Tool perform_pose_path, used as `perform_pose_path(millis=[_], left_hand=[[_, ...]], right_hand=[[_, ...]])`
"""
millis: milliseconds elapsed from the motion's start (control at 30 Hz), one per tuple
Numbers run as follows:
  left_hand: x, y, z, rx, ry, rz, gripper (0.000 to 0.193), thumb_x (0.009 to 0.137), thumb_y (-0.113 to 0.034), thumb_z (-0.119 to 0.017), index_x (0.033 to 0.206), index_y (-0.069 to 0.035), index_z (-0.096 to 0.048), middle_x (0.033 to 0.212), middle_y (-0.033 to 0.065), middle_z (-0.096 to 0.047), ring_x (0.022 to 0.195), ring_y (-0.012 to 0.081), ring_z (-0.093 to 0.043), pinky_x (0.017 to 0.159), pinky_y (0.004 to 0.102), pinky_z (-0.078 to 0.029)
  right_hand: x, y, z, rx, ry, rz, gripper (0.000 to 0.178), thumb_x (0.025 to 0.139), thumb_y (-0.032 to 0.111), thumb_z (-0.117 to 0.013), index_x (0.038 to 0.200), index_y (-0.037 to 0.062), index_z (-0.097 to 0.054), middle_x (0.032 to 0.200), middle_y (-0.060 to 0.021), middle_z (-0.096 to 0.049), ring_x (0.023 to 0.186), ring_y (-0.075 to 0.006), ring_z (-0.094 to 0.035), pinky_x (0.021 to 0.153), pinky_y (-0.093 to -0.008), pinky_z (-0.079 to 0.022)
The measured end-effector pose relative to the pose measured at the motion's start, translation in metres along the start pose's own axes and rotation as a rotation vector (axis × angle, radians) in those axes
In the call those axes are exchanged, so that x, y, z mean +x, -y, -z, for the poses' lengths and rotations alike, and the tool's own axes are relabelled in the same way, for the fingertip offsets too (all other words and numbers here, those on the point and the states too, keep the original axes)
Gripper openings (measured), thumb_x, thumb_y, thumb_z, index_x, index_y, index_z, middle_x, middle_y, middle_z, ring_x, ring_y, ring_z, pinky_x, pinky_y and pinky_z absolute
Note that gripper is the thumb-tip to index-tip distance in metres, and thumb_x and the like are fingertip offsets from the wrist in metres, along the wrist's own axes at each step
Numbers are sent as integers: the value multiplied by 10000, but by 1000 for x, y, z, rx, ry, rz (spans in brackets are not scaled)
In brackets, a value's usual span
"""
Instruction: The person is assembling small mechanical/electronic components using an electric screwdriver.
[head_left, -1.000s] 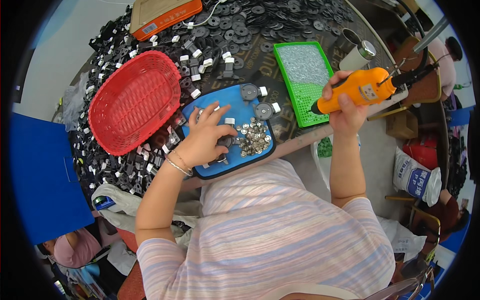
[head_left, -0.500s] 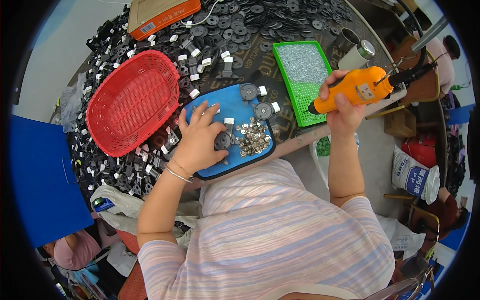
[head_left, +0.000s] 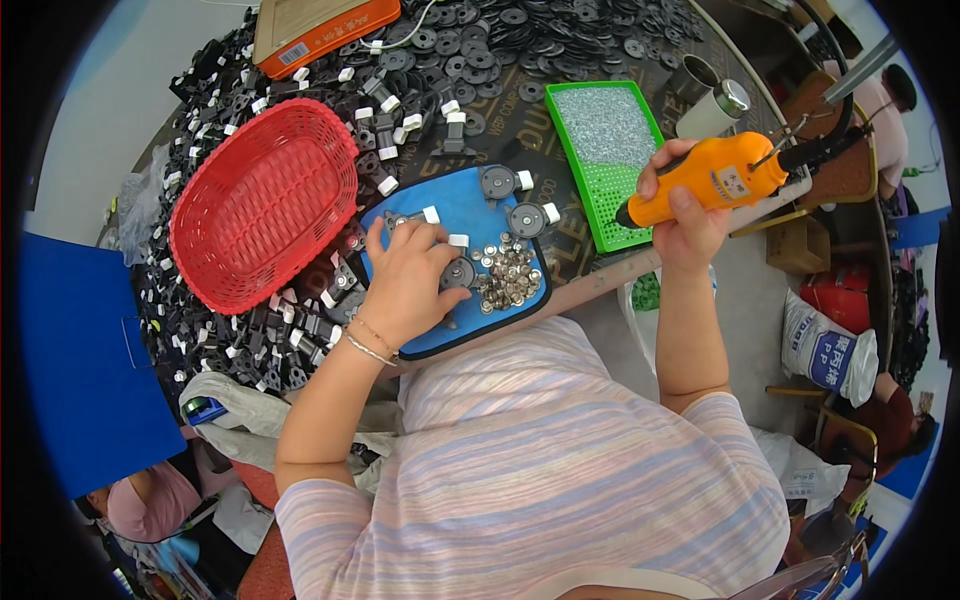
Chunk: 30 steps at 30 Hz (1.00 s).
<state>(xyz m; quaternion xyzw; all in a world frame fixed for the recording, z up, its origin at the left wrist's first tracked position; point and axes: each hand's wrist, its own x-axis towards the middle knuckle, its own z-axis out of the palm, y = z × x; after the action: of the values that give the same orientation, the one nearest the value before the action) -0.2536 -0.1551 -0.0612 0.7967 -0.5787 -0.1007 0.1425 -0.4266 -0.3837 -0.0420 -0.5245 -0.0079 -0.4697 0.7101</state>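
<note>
My right hand [head_left: 683, 215] is wrapped around an orange electric screwdriver [head_left: 725, 180], whose dark tip points left. On the blue mat [head_left: 455, 205], the bent fingers of my left hand [head_left: 408, 275] close about a dark grey round part with a white tab [head_left: 458, 272], which shows between thumb and forefinger. Just beyond those fingers lies another black part with a white tab [head_left: 431, 214]. A heap of small silvery metal pieces [head_left: 510, 275] sits beside the round part. Two more round grey parts, a far one [head_left: 498, 182] and a nearer one [head_left: 526, 220], rest along the mat's right side.
A red woven basket [head_left: 268, 205] stands at left among heaped black parts. Right of the mat is a green tray [head_left: 612, 215] of tiny silvery pieces. Behind lie many black discs [head_left: 480, 55] and an orange box [head_left: 330, 40]. A metal-lidded container [head_left: 712, 110] stands far right.
My left fingers have drawn closer together and curled, uncovering the far part's white tab. The round part has shifted slightly away and to the right. My right hand with the screwdriver is almost still.
</note>
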Motion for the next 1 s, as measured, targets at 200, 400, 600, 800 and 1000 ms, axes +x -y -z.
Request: perform_pose_path(millis=[200, 400, 600, 800, 1000], left_hand=[[0, 3, -1, 83, -38, -38, 396, 654, -295, -770, 980, -101, -656, 994, 25, -563, 1067, 232, -469, 1020, 572, -171], [-1, 6, -2, 108, -47, -51, 383, 628, -310, -767, 937, -111, -660, 937, 9, -588, 1038, 214, -497, 1031, 568, -171], [0, 5, -6, 114, -50, -68, 377, 629, -327, -761, 909, -99, -654, 903, 9, -595, 1013, 209, -507, 1033, 573, -173], [-1, 7, -8, 80, -46, -61, 388, 629, -329, -760, 918, -95, -648, 876, 17, -613, 998, 210, -516, 1035, 575, -169], [3, -1, -5, 111, -29, -48, 399, 660, -291, -752, 983, -83, -644, 862, 41, -626, 1003, 226, -522, 1042, 556, -164]], right_hand=[[0, 0, 3, -86, 19, -2, 429, 773, 131, -673, 1125, -14, -477, 984, -140, -538, 735, -214, -553, 669, -304, -452], [1, 0, -1, 3, -4, 6, 422, 746, 55, -697, 1115, -17, -507, 951, -140, -586, 724, -187, -586, 669, -287, -479], [1, -2, 0, 3, -2, 6, 423, 743, 42, -693, 1118, -14, -505, 957, -142, -587, 727, -190, -586, 675, -291, -484], [1, 0, 3, -78, 13, 5, 430, 768, 118, -672, 1127, -17, -479, 975, -145, -541, 744, -223, -556, 675, -309, -452], [13, 0, 17, -209, -145, 127, 358, 768, 8, -627, 1098, -40, -498, 987, -158, -568, 738, -212, -571, 687, -312, -470]])
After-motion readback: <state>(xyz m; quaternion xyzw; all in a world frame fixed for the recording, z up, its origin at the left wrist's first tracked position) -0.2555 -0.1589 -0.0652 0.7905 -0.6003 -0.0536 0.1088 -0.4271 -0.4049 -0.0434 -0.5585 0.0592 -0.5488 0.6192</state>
